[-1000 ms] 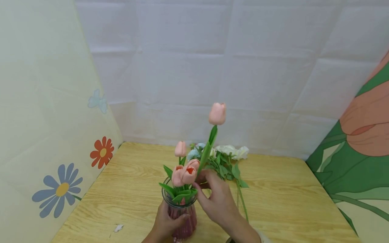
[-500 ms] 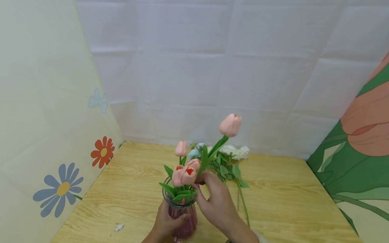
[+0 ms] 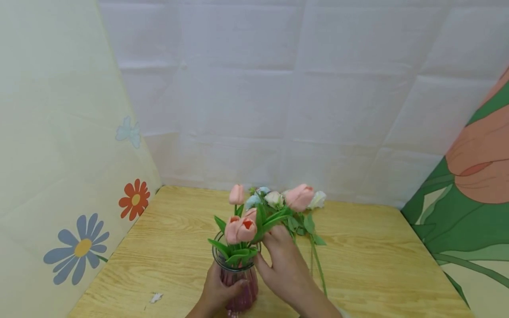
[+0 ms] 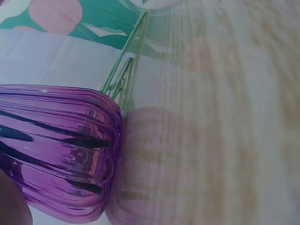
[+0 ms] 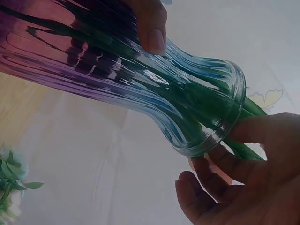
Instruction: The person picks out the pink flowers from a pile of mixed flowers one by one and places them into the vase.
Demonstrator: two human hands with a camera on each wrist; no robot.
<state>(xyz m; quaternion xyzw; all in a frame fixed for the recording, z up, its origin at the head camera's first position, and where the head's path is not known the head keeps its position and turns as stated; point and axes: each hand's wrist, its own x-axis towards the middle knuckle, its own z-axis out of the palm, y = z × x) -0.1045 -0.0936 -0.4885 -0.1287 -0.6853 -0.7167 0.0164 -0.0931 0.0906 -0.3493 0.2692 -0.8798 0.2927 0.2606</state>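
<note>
A ribbed glass vase (image 3: 240, 289), purple below and clear at the rim, stands on the table with several pink tulips (image 3: 243, 230) in it. My left hand (image 3: 218, 289) grips its body, thumb across the front. In the left wrist view the vase's base (image 4: 65, 154) meets the tabletop. At the rim, my right hand (image 3: 284, 263) pinches the stem of another pink tulip (image 3: 300, 197), which leans right over the edge. Seen from the right wrist, the fingers of the right hand (image 5: 239, 168) lie right at the vase mouth, around green stems (image 5: 243, 150).
Behind the vase lie white flowers (image 3: 317, 200) and pale blue flowers (image 3: 253, 202), their long green stems (image 3: 318, 269) pointing toward me. A small white scrap (image 3: 156, 297) is on the wooden table (image 3: 370, 260) at left. Printed cloths and a white sheet (image 3: 246, 97) enclose the table.
The tulip in my right hand has tipped to the right and sunk lower, its head now in front of the white flowers. My left hand stays on the vase.
</note>
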